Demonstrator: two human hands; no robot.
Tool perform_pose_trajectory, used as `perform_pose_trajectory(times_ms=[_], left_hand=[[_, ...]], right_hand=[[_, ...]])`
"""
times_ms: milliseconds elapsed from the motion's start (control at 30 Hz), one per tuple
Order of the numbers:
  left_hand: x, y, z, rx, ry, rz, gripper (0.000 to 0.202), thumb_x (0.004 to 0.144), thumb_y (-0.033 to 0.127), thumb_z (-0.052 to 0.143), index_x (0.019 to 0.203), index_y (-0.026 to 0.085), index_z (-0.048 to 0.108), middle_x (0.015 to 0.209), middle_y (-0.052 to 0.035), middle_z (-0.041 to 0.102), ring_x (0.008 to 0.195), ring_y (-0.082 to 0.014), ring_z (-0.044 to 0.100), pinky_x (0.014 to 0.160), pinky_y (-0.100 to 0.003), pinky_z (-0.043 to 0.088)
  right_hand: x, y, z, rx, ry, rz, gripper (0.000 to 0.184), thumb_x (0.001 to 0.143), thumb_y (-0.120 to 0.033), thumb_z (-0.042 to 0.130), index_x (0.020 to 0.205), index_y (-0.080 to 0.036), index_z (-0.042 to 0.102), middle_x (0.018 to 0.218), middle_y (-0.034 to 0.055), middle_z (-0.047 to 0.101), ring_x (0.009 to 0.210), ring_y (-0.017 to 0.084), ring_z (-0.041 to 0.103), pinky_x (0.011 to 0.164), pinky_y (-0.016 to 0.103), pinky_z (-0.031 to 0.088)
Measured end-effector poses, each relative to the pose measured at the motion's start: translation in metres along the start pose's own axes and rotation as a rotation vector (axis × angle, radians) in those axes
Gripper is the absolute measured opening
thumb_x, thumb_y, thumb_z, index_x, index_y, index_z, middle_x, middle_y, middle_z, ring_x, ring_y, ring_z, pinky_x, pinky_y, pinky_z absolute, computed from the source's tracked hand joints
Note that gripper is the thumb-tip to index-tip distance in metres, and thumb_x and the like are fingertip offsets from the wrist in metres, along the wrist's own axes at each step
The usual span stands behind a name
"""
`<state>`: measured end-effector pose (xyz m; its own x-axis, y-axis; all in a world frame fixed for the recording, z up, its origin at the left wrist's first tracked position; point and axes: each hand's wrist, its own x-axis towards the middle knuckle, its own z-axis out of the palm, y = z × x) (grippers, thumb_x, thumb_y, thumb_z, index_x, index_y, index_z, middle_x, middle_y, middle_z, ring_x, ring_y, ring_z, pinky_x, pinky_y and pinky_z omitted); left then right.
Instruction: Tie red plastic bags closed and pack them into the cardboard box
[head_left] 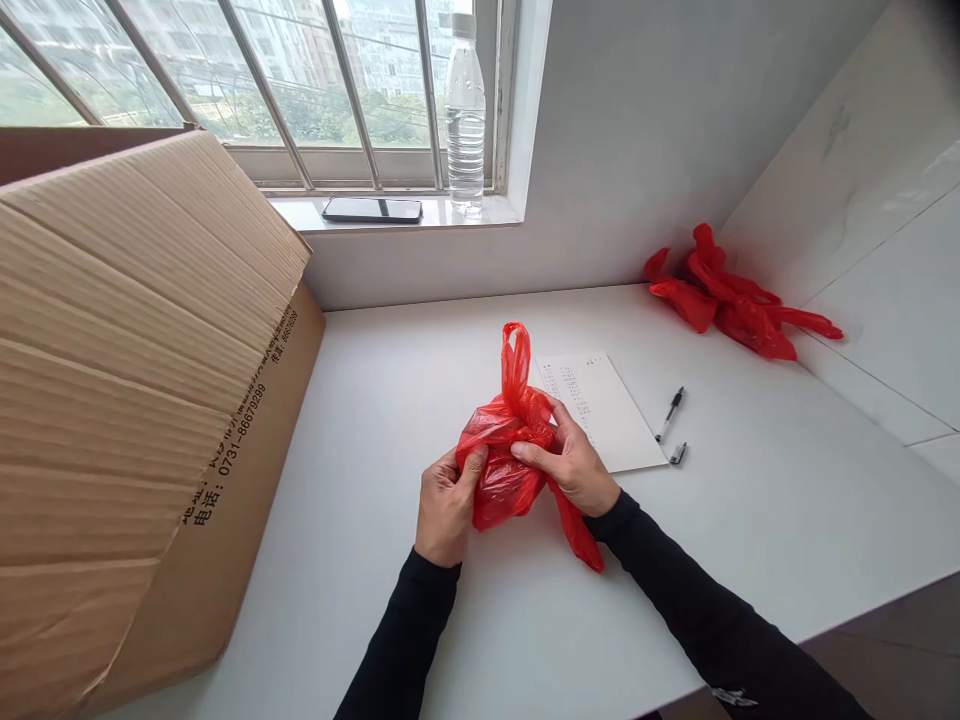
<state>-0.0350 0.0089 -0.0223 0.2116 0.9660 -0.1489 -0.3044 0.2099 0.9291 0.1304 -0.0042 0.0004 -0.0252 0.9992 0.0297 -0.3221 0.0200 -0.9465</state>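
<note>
Both of my hands grip a crumpled red plastic bag just above the white table. My left hand pinches its lower left side, fingers closed on the plastic. My right hand holds its right side, thumb pressed into the folds. One bag handle stands up in a loop; another strip hangs down below my right wrist. A printed sheet of paper lies just behind my right hand.
A large open cardboard box fills the left side. A pen and its cap lie right of the paper. More red bags are piled in the far right corner. A phone and a water bottle rest on the windowsill.
</note>
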Motion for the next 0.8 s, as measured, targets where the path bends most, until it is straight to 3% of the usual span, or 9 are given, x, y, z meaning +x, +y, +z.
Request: perform_pose_trajectory(times_ms=[200,367,567,800], left_hand=[[-0.004,0.01,0.006,-0.078,-0.18,-0.028,0.042,0.085,0.033,0.072,0.124,0.019,0.066,0.121,-0.0108,0.07,0.111,-0.0287,0.064,0.099,-0.039,0.05],[-0.005,0.011,0.006,-0.074,-0.181,-0.109,0.037,0.083,0.034,0.073,0.116,0.017,0.069,0.115,-0.0108,0.072,0.105,-0.0289,0.067,0.091,-0.037,0.053],[-0.001,0.003,0.005,-0.058,-0.174,-0.032,0.041,0.086,0.038,0.072,0.12,0.018,0.067,0.116,-0.0099,0.072,0.105,-0.0267,0.067,0.093,-0.036,0.052],[0.0,0.0,0.006,-0.038,-0.128,-0.042,0.042,0.086,0.044,0.072,0.117,0.015,0.068,0.097,-0.0082,0.075,0.086,-0.0225,0.071,0.079,-0.033,0.057]], right_hand=[[0.002,0.001,-0.003,-0.015,0.104,-0.033,0.065,0.081,-0.027,0.075,0.138,-0.031,0.044,0.119,0.0044,0.068,0.108,0.027,0.067,0.098,0.046,0.054],[0.003,0.002,-0.007,0.005,0.161,-0.052,0.06,0.083,-0.027,0.073,0.136,-0.031,0.045,0.113,0.004,0.069,0.105,0.027,0.067,0.095,0.047,0.054],[0.003,0.003,-0.008,-0.008,0.129,-0.045,0.066,0.081,-0.025,0.073,0.14,-0.032,0.041,0.118,0.0036,0.068,0.108,0.027,0.066,0.097,0.044,0.054],[0.003,0.004,-0.009,-0.009,0.124,-0.031,0.073,0.08,-0.023,0.073,0.143,-0.034,0.038,0.126,0.0033,0.065,0.109,0.026,0.065,0.1,0.044,0.052]])
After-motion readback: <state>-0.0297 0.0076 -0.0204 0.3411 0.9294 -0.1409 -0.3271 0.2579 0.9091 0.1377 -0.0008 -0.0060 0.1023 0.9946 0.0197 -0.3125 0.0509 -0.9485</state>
